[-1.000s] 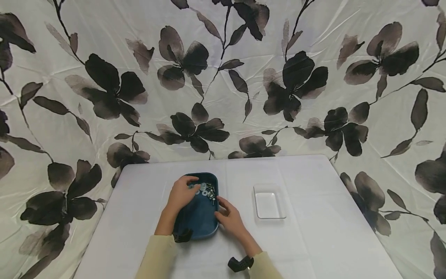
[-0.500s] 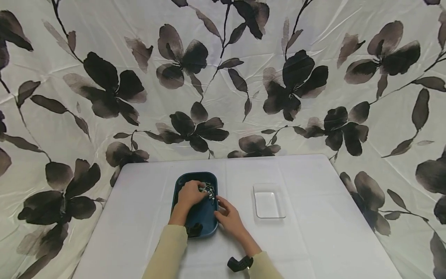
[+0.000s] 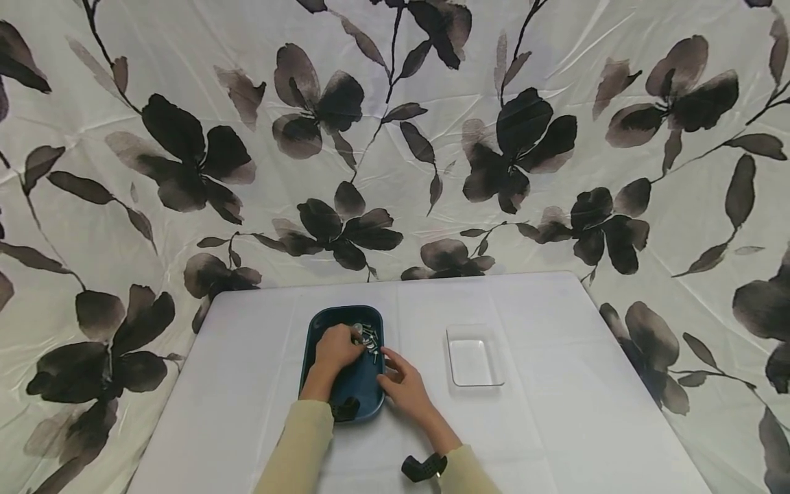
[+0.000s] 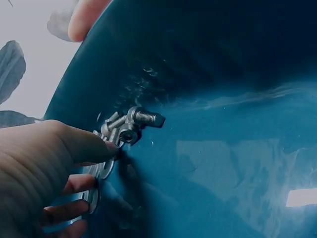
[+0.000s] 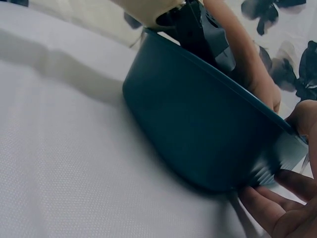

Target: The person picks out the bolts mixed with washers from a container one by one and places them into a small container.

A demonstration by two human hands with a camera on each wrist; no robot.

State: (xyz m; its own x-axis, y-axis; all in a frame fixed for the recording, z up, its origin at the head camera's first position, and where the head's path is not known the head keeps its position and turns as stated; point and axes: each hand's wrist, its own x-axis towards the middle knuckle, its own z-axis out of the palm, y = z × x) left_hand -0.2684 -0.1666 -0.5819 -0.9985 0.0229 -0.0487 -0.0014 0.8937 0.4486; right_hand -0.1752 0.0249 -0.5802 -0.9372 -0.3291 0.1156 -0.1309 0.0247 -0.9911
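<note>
A blue tray (image 3: 361, 391) lies on the white table, with metal bolts (image 4: 141, 118) and washers (image 4: 105, 168) heaped along its right inner wall. My left hand (image 3: 336, 348) reaches into the tray. In the left wrist view, its thumb and curled fingers (image 4: 79, 183) close on washers beside the bolts; the hand hides part of the pile. My right hand (image 3: 407, 391) holds the tray's right side. In the right wrist view, one digit (image 5: 302, 116) lies at the rim and other fingers (image 5: 262, 206) touch the outer wall near the table.
A clear rectangular container (image 3: 475, 357) stands to the right of the tray on the white-covered table (image 3: 568, 412). Behind the table hangs a flower-patterned cloth (image 3: 432, 151). Black wrist cameras (image 3: 424, 468) are strapped near both sleeves.
My left hand has moved right and down into the hardware pile, its fingers closing, then shifted slightly. The right hand has stayed at the tray's side.
</note>
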